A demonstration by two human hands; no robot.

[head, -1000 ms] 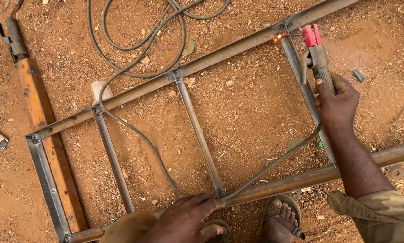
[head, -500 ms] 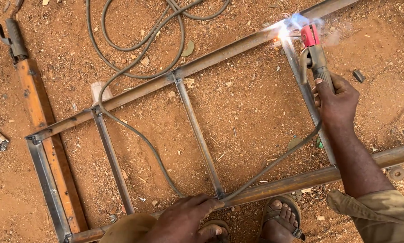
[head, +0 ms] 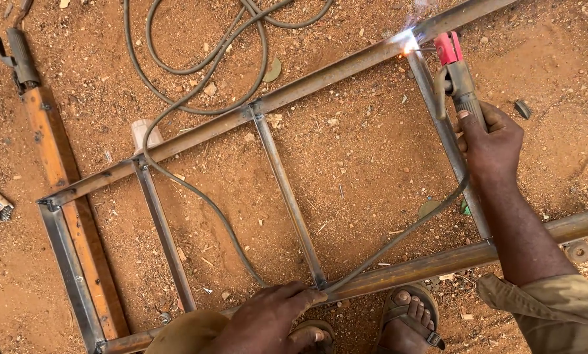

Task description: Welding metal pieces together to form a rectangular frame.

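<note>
The right hand [head: 487, 141] grips the welding holder [head: 456, 69], whose tip seems to spark on the metal frame [head: 287, 196] just above it. The left hand [head: 268, 318] presses flat on the frame's near bar.

— Where's the frame [head: 287, 196]?
— Flat on the dirt [head: 359, 151], with a cable [head: 196, 92] looped across its far rail.
— And the holder [head: 458, 72]?
— At the frame's far right corner. A plank [head: 71, 210] lies under the left end.

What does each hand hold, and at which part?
Right hand grips the red-tipped welding electrode holder by its handle. Left hand only presses on the metal frame.
</note>
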